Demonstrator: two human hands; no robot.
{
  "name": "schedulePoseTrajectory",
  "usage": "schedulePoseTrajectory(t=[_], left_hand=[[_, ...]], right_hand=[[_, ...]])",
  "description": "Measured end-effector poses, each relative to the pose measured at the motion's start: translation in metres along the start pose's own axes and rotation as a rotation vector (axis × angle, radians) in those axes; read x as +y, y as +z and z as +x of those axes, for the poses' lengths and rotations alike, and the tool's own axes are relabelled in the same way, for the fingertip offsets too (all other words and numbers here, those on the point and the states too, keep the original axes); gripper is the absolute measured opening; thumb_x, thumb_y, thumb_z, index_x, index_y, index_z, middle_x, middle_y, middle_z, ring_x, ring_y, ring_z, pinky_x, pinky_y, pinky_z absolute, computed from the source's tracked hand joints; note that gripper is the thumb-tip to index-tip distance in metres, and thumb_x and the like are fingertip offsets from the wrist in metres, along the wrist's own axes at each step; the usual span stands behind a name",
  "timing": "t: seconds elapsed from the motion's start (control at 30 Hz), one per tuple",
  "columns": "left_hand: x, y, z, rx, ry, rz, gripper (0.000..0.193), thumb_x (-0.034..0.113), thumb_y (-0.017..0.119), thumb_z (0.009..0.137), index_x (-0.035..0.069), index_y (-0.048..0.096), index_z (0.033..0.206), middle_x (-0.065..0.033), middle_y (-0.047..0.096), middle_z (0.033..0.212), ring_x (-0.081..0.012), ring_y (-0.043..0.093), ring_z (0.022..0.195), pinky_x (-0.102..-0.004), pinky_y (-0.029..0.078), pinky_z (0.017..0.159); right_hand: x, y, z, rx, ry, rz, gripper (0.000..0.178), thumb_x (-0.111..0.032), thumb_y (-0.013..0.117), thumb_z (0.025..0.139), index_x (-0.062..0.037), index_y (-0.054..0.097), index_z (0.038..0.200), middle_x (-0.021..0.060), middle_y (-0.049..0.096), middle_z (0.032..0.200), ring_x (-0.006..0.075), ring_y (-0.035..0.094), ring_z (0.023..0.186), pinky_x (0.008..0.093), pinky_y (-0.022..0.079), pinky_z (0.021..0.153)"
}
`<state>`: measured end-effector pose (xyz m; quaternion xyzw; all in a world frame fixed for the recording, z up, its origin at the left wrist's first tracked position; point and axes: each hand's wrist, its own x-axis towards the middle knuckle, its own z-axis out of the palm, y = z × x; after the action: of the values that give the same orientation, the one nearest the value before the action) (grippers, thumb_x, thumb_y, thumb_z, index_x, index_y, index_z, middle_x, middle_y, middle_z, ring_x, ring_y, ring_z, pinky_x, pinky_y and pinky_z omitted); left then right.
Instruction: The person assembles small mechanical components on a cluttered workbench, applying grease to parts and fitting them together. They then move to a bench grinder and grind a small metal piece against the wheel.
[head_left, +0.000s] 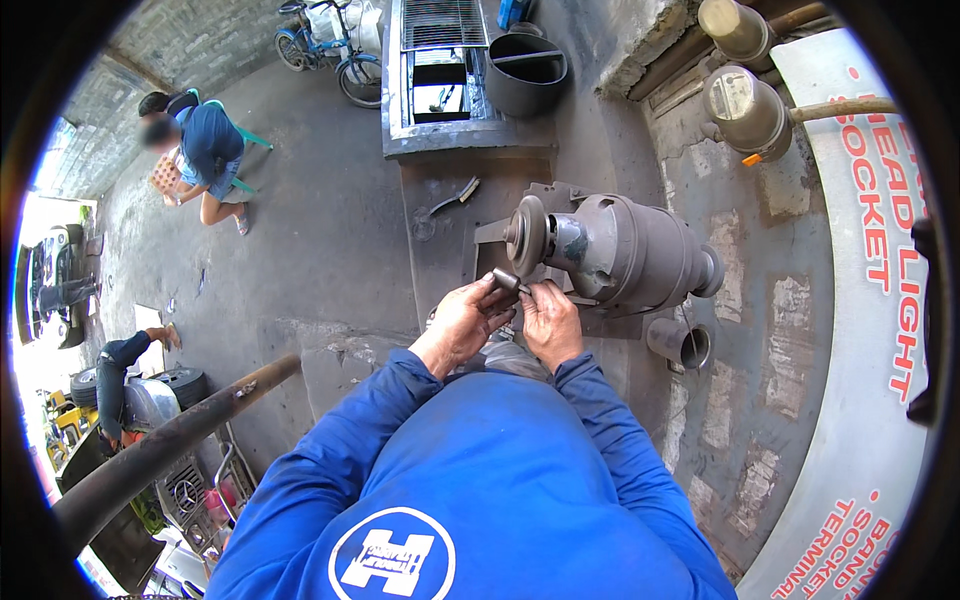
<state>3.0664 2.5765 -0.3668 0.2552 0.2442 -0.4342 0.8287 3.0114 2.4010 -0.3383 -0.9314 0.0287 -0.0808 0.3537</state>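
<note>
Held in front of my waist is a small dark metal cylinder. My left hand is closed around it from the left, with the thumb and fingers on its side. My right hand pinches at its right end; the fingertips partly hide what they grip there. Just beyond the hands stands the wheel of a grinder, on the shaft of a big dusty grey motor. The cylinder is close below the wheel's rim; whether they touch, I cannot tell.
An open metal can lies right of my hands. A wire brush rests beyond the grinder, before a metal bench and a round bin. A thick pipe juts in at left. A person sits far left.
</note>
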Motion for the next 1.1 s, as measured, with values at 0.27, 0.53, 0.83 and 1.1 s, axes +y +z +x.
schedulePoseTrajectory(t=[0.27, 0.53, 0.83, 1.1], left_hand=[[-0.002, -0.008, 0.002, -0.051, 0.05, 0.046, 0.033, 0.02, 0.049, 0.115, 0.005, 0.065, 0.141, -0.0125, 0.072, 0.132, -0.0291, 0.068, 0.124, -0.0474, 0.053, 0.11], [0.002, -0.003, 0.01, -0.026, 0.057, 0.042, 0.028, 0.02, 0.053, 0.114, 0.005, 0.065, 0.135, -0.0113, 0.073, 0.125, -0.0257, 0.071, 0.113, -0.0435, 0.058, 0.103], [-0.003, 0.004, 0.016, 0.045, -0.02, 0.014, 0.027, 0.03, 0.061, 0.112, 0.008, 0.068, 0.124, -0.0085, 0.073, 0.117, -0.0232, 0.07, 0.109, -0.0401, 0.058, 0.099], [-0.009, 0.008, 0.015, 0.049, -0.036, -0.03, 0.029, 0.033, 0.06, 0.112, 0.007, 0.068, 0.123, -0.0103, 0.072, 0.118, -0.0241, 0.07, 0.108, -0.0397, 0.059, 0.098]], right_hand=[[0.008, -0.01, 0.004, -0.344, 0.929, 1.062, 0.036, -0.034, 0.052, 0.115, -0.0041, 0.065, 0.1, 0.0021, 0.058, 0.081, 0.0115, 0.049, 0.064, 0.0282, 0.04, 0.059], [0.018, -0.008, 0.013, -0.403, 1.292, 1.622, 0.028, -0.028, 0.05, 0.113, -0.0081, 0.057, 0.095, -0.0022, 0.045, 0.071, 0.0098, 0.038, 0.055, 0.0277, 0.033, 0.054], [0.015, -0.009, 0.013, -0.372, 1.419, 1.941, 0.026, -0.025, 0.051, 0.109, -0.009, 0.057, 0.089, -0.0044, 0.041, 0.069, 0.0074, 0.034, 0.052, 0.0253, 0.027, 0.05], [0.005, -0.019, 0.019, -0.326, 1.515, 1.927, 0.025, -0.022, 0.047, 0.109, -0.0107, 0.053, 0.088, -0.005, 0.039, 0.067, 0.0067, 0.032, 0.05, 0.0244, 0.026, 0.049]])
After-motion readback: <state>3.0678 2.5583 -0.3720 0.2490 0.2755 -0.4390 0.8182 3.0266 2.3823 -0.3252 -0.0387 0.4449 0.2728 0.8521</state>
